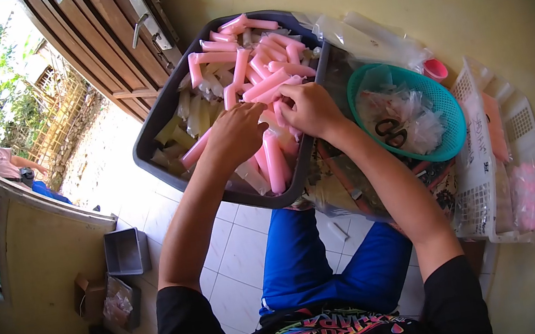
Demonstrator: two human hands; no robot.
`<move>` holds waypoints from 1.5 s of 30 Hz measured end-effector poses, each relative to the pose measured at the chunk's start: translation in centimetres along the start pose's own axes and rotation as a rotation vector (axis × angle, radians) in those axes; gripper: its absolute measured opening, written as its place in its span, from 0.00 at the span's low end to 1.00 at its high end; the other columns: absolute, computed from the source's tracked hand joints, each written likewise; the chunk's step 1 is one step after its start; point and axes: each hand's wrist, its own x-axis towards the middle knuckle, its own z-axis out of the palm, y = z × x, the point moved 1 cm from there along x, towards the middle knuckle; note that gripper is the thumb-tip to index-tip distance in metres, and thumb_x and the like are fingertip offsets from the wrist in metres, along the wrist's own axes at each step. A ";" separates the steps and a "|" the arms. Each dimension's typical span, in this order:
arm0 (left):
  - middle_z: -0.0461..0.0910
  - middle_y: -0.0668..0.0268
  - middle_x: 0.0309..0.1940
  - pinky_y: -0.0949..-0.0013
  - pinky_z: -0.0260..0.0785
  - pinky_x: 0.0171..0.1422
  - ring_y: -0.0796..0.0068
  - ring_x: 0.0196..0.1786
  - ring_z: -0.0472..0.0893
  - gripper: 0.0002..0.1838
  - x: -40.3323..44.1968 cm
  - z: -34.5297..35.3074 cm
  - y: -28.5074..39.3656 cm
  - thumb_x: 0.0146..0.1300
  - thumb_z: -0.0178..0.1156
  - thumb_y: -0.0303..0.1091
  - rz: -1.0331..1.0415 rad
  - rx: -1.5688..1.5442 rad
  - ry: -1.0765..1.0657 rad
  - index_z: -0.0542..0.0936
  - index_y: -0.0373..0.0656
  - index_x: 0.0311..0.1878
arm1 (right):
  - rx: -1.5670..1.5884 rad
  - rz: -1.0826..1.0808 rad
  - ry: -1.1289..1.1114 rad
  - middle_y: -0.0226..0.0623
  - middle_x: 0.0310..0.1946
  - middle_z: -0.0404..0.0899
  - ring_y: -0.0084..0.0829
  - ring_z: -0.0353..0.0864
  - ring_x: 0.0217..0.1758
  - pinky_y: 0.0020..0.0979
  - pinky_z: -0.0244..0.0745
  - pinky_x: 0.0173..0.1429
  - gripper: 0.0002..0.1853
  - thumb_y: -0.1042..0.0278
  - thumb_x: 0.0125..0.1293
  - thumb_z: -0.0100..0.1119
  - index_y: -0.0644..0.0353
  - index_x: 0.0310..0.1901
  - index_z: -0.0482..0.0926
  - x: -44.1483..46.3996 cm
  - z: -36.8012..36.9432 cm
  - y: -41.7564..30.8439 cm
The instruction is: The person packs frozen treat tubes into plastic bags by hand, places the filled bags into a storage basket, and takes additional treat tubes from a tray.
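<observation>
A large dark grey tub (146, 140) holds many pink filled plastic tubes (275, 162) and pale yellowish-white ones (201, 115). Over the middle of the tub is my left hand (238, 130), its fingers bent above the pink tubes; what they touch is hidden. Beside it on the right, my right hand (303, 107) has its thumb and fingers closed on a pink tube (280, 111). The two hands are close together, slightly apart.
A teal basket (459, 131) with clear bags and black-handled scissors (390, 133) is at the right. Beyond it stands a white crate (481, 163). A wooden door (104, 46) is open at upper left; outside is a person (8, 164). Grey bins (126, 251) stand lower left.
</observation>
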 end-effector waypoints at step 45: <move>0.86 0.55 0.34 0.50 0.77 0.46 0.48 0.39 0.86 0.15 0.1 -0.9 2.1 0.58 0.69 0.38 0.102 -0.136 0.135 0.82 0.45 0.47 | 0.681 0.175 0.204 0.33 0.35 0.84 0.22 0.84 0.39 0.24 0.79 0.48 0.10 0.67 0.71 0.65 0.65 0.47 0.83 -2.3 -2.2 1.0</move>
